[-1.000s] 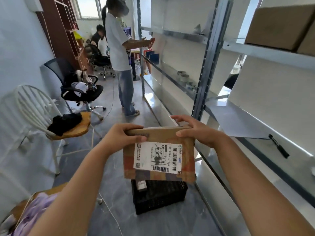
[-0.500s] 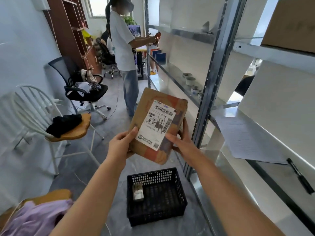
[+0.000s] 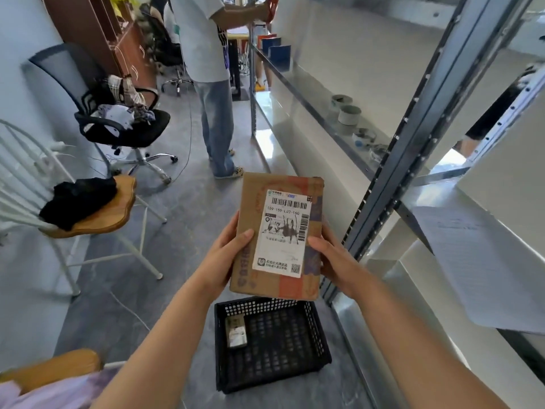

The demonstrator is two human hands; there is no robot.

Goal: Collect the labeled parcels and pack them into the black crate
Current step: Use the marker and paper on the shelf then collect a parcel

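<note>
A flat brown cardboard parcel (image 3: 253, 202) with a white shipping label faces me upright, held at chest height. My left hand (image 3: 228, 250) grips its left edge, thumb on the front. On the opposite edge my right hand (image 3: 331, 258) grips it the same way. Directly below on the grey floor stands the black crate (image 3: 320, 349), a perforated plastic basket. One small labeled parcel (image 3: 236, 332) lies in its left part.
A metal shelving rack (image 3: 413, 134) runs along my right, with tape rolls (image 3: 348, 113) and a sheet of paper (image 3: 483, 261) on its shelves. A person (image 3: 212, 69) stands ahead in the aisle. A white chair (image 3: 97, 214) and a black office chair (image 3: 118, 122) line the left wall.
The parcel has turned from lying sideways to upright with its label facing me. Both hands shifted from its top edge to its side edges, and my view tilted down over the crate.
</note>
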